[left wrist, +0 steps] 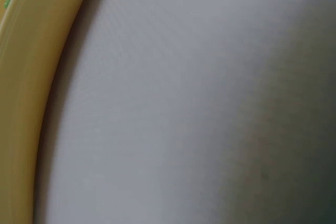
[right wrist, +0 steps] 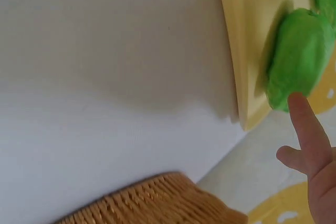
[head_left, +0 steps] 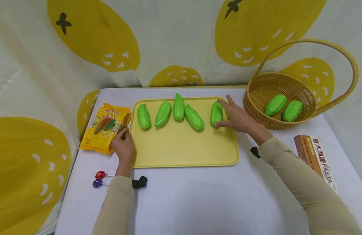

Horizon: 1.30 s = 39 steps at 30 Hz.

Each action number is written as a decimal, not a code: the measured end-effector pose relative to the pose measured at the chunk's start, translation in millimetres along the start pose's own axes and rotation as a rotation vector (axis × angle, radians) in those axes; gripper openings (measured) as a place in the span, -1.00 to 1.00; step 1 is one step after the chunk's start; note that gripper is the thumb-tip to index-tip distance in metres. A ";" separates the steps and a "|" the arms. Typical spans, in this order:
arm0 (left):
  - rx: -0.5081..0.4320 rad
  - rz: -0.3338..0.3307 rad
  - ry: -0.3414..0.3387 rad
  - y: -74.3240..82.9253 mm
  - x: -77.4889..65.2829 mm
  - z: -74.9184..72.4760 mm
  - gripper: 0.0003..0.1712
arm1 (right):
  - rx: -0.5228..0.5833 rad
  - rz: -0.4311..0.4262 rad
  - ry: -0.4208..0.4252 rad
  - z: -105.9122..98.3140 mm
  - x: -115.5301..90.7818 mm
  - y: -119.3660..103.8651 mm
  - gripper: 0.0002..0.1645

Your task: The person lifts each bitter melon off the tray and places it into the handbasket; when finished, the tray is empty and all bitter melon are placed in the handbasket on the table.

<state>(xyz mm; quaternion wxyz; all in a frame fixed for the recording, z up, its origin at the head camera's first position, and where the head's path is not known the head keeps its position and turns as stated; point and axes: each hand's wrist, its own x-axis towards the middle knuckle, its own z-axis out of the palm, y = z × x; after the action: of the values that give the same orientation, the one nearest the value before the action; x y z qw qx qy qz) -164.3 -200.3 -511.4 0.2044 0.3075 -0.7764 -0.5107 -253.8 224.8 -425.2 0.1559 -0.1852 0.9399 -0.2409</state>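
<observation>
My right hand (head_left: 239,117) reaches over the right end of the yellow tray (head_left: 181,147), thumb and fingers spread. Its thumb and a fingertip overlap opposite ends of a green ridged toy gourd (head_left: 216,112) lying there. In the right wrist view, a straight fingertip (right wrist: 297,100) is right at the end of this gourd (right wrist: 299,56). Several similar gourds, among them one in the middle (head_left: 178,107), lie along the tray's far side. My left hand (head_left: 123,147) rests with loosely curled fingers between the tray's left rim and a yellow snack packet (head_left: 94,138).
A wicker basket (head_left: 258,122) with a tall handle stands at the back right, holding two green gourds (head_left: 292,111). In front of it lies a pasta box (head_left: 311,153). A red lollipop (head_left: 100,175) and a purple lollipop (head_left: 97,183) lie beside my left forearm.
</observation>
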 end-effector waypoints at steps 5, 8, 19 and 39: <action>-0.008 0.013 0.008 -1.0 0.2 0.9 -0.70 | 0.011 0.014 -0.021 8.3 8.8 0.4 0.28; -0.007 0.016 0.012 -1.3 0.6 1.0 -0.70 | 0.018 0.024 -0.036 12.5 14.0 2.0 0.29; -0.006 0.003 0.001 -2.1 1.2 1.6 -0.69 | 0.016 0.037 -0.066 25.5 25.9 4.7 0.33; 0.001 0.010 0.007 -3.1 1.6 2.1 -0.69 | 0.009 0.032 -0.062 32.5 29.5 10.2 0.29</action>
<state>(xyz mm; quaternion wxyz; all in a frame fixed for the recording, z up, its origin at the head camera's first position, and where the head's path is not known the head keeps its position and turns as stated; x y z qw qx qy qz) -165.9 -200.9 -515.1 0.2094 0.3058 -0.7775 -0.5080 -270.2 207.8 -463.6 0.1897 -0.1766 0.9364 -0.2366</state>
